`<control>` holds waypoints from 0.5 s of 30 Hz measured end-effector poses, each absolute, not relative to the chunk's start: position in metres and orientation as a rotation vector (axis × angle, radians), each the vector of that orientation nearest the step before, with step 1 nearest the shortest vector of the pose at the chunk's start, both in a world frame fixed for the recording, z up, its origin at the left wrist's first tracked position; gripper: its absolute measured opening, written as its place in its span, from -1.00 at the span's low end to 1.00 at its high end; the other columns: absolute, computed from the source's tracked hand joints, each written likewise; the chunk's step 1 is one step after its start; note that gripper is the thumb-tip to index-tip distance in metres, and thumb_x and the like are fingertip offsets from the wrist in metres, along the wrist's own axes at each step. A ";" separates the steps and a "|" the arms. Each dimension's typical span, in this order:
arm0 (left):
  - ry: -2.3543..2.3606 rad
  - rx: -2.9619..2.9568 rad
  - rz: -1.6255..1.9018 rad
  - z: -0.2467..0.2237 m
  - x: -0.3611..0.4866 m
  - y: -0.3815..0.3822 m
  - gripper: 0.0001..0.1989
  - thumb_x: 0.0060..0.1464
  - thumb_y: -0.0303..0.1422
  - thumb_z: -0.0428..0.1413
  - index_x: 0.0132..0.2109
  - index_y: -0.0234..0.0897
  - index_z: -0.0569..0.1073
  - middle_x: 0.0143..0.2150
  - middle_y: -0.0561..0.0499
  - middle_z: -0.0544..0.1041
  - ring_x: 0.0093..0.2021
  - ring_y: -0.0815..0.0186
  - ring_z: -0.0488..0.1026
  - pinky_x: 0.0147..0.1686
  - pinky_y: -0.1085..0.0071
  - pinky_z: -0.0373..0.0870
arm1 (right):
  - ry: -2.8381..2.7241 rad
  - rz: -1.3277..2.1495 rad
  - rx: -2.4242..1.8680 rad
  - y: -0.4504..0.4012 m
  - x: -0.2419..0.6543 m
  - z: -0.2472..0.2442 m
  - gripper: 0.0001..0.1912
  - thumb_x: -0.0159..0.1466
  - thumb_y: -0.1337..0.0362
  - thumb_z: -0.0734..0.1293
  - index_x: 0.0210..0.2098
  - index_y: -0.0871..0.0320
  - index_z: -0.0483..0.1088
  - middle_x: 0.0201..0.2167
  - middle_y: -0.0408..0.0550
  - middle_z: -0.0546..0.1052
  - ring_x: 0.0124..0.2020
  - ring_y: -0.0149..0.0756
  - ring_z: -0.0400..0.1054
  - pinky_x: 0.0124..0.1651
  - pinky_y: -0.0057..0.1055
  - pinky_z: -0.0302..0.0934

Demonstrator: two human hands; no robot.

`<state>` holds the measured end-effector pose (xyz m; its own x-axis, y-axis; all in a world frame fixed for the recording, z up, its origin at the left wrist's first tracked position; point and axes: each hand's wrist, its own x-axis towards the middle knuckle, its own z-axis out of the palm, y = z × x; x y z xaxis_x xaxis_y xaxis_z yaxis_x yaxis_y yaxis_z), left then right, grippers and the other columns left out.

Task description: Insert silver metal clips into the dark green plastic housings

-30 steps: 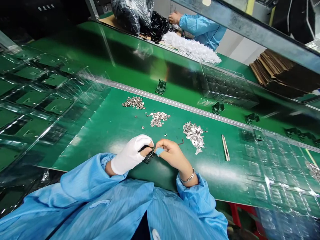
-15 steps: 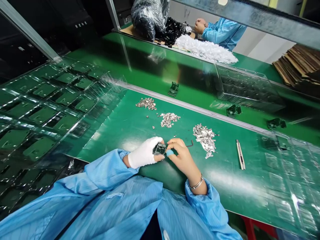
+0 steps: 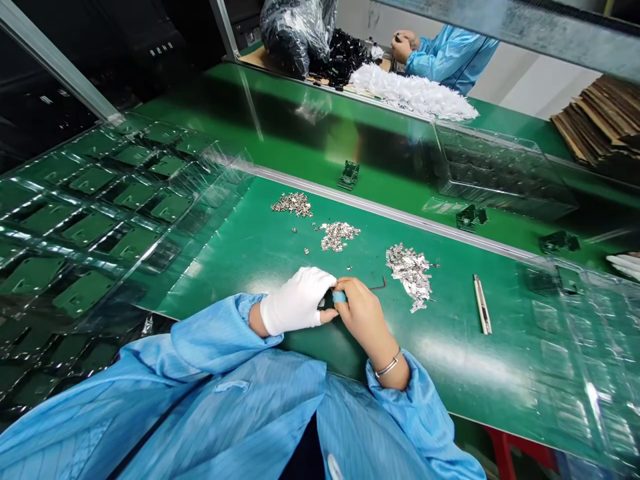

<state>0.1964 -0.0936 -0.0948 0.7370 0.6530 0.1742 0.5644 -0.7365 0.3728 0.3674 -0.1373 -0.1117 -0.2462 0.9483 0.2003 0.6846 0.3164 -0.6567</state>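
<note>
My left hand (image 3: 300, 303), in a white glove with bare fingertips, is closed around a small dark green circuit board (image 3: 328, 301), mostly hidden by fingers. My right hand (image 3: 357, 303), bare with a blue finger wrap, is closed at the board's right side, its fingertips meeting those of my left hand. Whether it also pinches a small part is hidden. Just beyond lie a hex key (image 3: 381, 283) and a heap of flat metal pieces (image 3: 410, 270). Two heaps of small metal parts, one nearer (image 3: 339, 235) and one farther (image 3: 293, 204), lie farther up the green mat.
A utility knife (image 3: 481, 305) lies to the right. Clear plastic trays stand left (image 3: 135, 247) and right (image 3: 565, 360). Board assemblies (image 3: 349, 175) sit beyond the metal rail (image 3: 390, 208). A co-worker's gloved hand (image 3: 626, 264) shows at the right edge; another person's hands (image 3: 404, 47) are behind.
My left hand has turned over the circuit board, covering more of it, and my right fingers have closed in against it. A co-worker's gloved hand has appeared at the right edge.
</note>
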 end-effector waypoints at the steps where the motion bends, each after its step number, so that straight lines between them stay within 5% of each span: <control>1: 0.969 2.603 0.419 -0.095 0.196 -0.093 -0.58 0.03 -0.07 0.06 -0.16 -0.38 0.37 -0.24 -0.18 0.45 -0.18 0.05 0.40 -0.17 0.17 0.34 | -1.995 0.624 -1.463 -0.138 0.367 -0.113 -0.77 0.15 0.49 0.14 -0.22 0.17 0.29 -0.16 0.03 0.43 -0.14 -0.21 0.29 -0.09 -0.31 0.20; 5: 0.936 2.383 0.357 -0.087 0.192 -0.085 -0.58 0.04 -0.18 0.06 -0.01 -0.35 0.32 -0.10 -0.13 0.46 -0.11 0.16 0.41 -0.11 0.29 0.34 | -1.972 0.689 -1.521 -0.137 0.365 -0.109 -0.77 0.15 0.50 0.16 -0.24 0.15 0.30 -0.24 -0.03 0.45 -0.19 -0.25 0.33 -0.13 -0.37 0.21; 8: 0.981 2.369 0.189 -0.080 0.191 -0.081 -0.82 0.08 -0.37 -0.08 -0.24 -0.29 0.39 -0.28 -0.03 0.48 -0.26 0.26 0.42 -0.25 0.38 0.31 | -2.078 0.645 -1.589 -0.138 0.358 -0.100 -0.82 0.19 0.46 0.20 -0.22 0.15 0.31 -0.21 -0.02 0.44 -0.16 -0.25 0.33 -0.12 -0.39 0.21; 15: 0.951 2.561 0.282 -0.096 0.183 -0.070 -0.81 0.04 -0.36 -0.05 -0.50 -0.22 0.34 -0.50 0.02 0.37 -0.43 0.22 0.31 -0.35 0.29 0.18 | -2.372 0.455 -1.625 -0.134 0.344 -0.094 -0.88 0.30 0.31 0.20 -0.18 0.21 0.27 -0.20 0.00 0.42 -0.14 -0.26 0.30 -0.15 -0.43 0.21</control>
<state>0.1827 -0.0696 -0.0963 0.7490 0.6606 0.0509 0.5816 -0.6924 0.4271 0.3437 -0.1344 -0.0938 -0.3585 0.9334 0.0139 0.8620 0.3368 -0.3790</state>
